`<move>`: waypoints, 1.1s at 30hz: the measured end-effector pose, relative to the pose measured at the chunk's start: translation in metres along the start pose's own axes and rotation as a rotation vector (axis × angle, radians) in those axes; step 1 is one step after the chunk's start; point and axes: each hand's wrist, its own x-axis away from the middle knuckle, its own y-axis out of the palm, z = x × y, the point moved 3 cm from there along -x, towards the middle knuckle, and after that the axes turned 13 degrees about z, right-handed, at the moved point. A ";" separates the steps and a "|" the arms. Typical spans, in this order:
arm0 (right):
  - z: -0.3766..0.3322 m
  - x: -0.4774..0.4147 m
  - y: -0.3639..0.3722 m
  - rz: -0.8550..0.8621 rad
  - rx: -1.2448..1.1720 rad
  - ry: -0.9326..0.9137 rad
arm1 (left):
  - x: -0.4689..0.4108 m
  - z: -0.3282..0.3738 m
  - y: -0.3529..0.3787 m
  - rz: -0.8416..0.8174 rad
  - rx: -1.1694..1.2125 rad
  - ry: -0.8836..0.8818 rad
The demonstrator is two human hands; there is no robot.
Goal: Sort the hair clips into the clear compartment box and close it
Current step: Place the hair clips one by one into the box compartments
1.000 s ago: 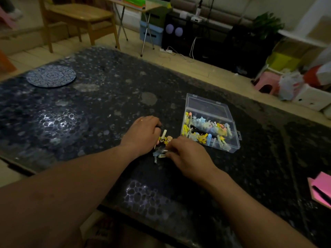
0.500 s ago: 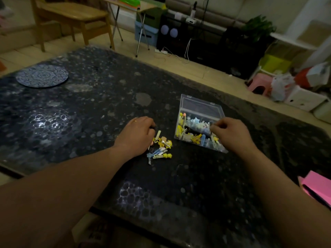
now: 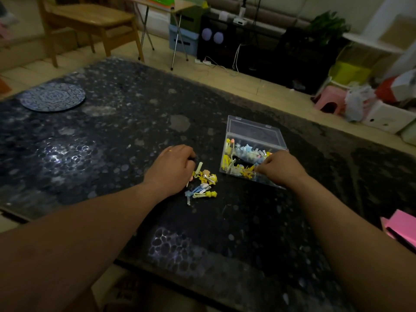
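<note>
At the far left a round patterned mat (image 3: 53,97) lies on the dark, pebble-patterned table (image 3: 112,136), whose glossy top throws back pale patches of light. Behind it, on the tiled floor (image 3: 247,81), stands a wooden chair (image 3: 90,19). The left hand (image 3: 172,168) rests knuckles-up on the table with its fingers curled under — whether they hold anything cannot be told. Just right of its fingertips lies a small heap of loose hair clips (image 3: 203,181), yellow, blue and pink, with one pale clip poking out from beneath the hand. Further right, apart from the heap, sits the clear compartment box (image 3: 253,132). Its lid is open and tilted back on the far side, and its compartments are crowded with yellow and pale blue clips. The right hand (image 3: 279,168) lies over the box's near right corner, fingers bent down among the clips inside — whether they pinch one cannot be made out. Beyond those fingers, across the floor, are a dark cabinet (image 3: 258,48) with trailing cables, a potted plant (image 3: 328,23) and a pink stool (image 3: 329,101). At the table's right edge lies a pink pad (image 3: 403,224).
</note>
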 end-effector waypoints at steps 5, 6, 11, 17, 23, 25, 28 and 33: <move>0.000 0.003 -0.002 0.003 -0.019 0.010 | 0.000 0.000 0.000 0.006 -0.002 0.006; 0.000 0.004 -0.002 0.006 -0.021 0.005 | 0.000 0.000 0.000 0.007 -0.001 0.006; -0.002 0.014 -0.009 0.059 -0.013 -0.018 | -0.001 0.002 -0.001 0.001 0.005 0.009; -0.022 0.045 -0.020 0.262 -0.182 -0.143 | -0.001 0.000 -0.001 -0.007 0.004 0.002; -0.055 0.089 -0.010 0.212 -0.372 -0.378 | 0.001 0.001 -0.003 -0.005 0.004 -0.001; -0.061 0.100 0.001 0.159 -0.389 -0.412 | 0.000 0.002 -0.003 -0.005 0.000 -0.004; -0.063 0.110 0.023 0.108 -0.411 -0.398 | 0.000 0.002 -0.003 -0.001 -0.004 -0.010; -0.055 0.118 0.046 0.162 -0.541 -0.266 | -0.002 -0.002 -0.002 -0.005 0.061 -0.060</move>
